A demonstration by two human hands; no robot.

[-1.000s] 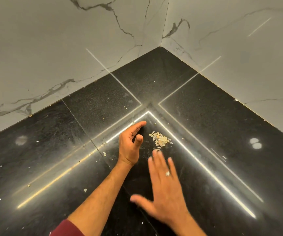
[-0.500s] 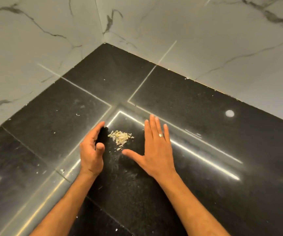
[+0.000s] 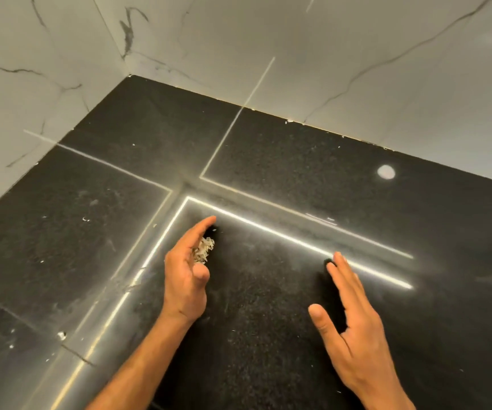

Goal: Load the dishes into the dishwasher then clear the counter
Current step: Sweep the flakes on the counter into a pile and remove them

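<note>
Crumbs, a small heap of pale dry food flakes [image 3: 203, 250], lay on the polished black speckled stone counter [image 3: 268, 335] in the corner, touching the cupped palm of the left hand [image 3: 187, 276], whose fingers were loosely curved but closed on nothing. The right hand [image 3: 354, 329] hovered well apart, fingers straight and flat, holding nothing. White specks dotted the counter to the left. Risk, in my judgement: a fast sweep could scatter the light flakes past the open palm.
</note>
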